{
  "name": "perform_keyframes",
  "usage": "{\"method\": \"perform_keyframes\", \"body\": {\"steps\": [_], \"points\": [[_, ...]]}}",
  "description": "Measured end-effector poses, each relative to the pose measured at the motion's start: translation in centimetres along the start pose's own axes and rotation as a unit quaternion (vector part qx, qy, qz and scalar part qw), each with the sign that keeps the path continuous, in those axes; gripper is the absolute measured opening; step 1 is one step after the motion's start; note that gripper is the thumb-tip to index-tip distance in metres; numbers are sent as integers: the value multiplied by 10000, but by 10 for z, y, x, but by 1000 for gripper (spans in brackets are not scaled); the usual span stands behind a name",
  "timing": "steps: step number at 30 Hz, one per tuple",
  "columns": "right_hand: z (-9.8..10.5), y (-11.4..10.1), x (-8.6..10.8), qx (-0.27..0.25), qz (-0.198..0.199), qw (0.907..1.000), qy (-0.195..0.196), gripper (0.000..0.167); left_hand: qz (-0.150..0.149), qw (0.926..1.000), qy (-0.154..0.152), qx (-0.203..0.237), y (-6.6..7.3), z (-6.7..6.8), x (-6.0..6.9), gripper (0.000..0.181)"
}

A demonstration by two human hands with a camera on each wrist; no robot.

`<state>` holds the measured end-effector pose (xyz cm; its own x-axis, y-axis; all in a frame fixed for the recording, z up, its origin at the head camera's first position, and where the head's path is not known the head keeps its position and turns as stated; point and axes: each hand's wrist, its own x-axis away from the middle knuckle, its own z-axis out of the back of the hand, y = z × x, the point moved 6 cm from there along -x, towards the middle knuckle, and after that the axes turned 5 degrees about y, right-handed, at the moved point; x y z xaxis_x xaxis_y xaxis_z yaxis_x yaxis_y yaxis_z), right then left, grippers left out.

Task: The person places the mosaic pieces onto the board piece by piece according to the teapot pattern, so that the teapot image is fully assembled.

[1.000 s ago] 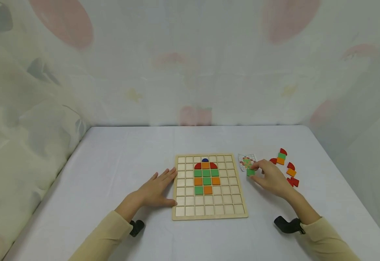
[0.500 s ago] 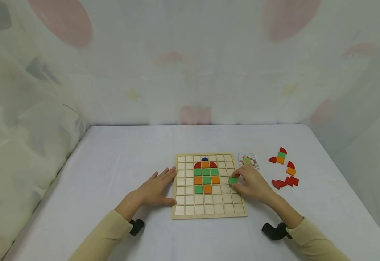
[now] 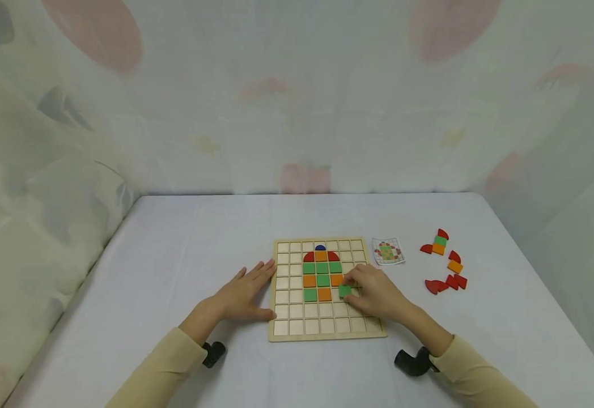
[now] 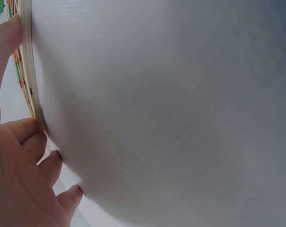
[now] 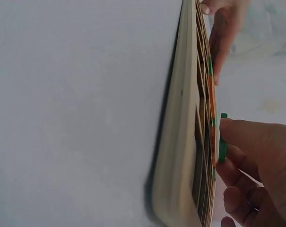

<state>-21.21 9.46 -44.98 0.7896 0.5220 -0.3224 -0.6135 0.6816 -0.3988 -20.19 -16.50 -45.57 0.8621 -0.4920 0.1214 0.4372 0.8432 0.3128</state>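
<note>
My right hand (image 3: 376, 292) pinches a green square tile (image 3: 344, 292) between thumb and fingers. It is over the wooden grid board (image 3: 297, 328), just right of an orange tile (image 3: 325, 294) in the lowest filled row. In the right wrist view the green tile (image 5: 222, 150) looks tilted on edge, slightly above the board's surface. My left hand (image 3: 243, 294) lies spread with straight fingers against the board's left side. Its thumb (image 4: 13, 35) touches the board's edge in the left wrist view. Set tiles form a figure topped by a blue half-round piece (image 3: 320, 248).
A small printed pattern card (image 3: 387, 251) lies right of the board. Farther right are loose pieces: red quarter-rounds (image 3: 431, 286), orange squares (image 3: 455, 267) and a green square (image 3: 440, 241). A black wrist device (image 3: 413, 362) sits by my right sleeve.
My right hand has carried the green tile left from beside the card onto the board, uncovering the card and some red pieces. My left hand has stayed in place.
</note>
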Motion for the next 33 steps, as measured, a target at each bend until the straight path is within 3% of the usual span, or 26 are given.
{"method": "perform_keyframes", "body": {"steps": [7, 33], "points": [[-7, -4, -2, 119, -54, 9997, -184, 27, 43, 10000, -13, 25, -1, -1, 0, 100], [-12, -8, -4, 202, 75, 9997, -123, 25, 88, 10000, -26, 23, 0, 1, 0, 100]]}}
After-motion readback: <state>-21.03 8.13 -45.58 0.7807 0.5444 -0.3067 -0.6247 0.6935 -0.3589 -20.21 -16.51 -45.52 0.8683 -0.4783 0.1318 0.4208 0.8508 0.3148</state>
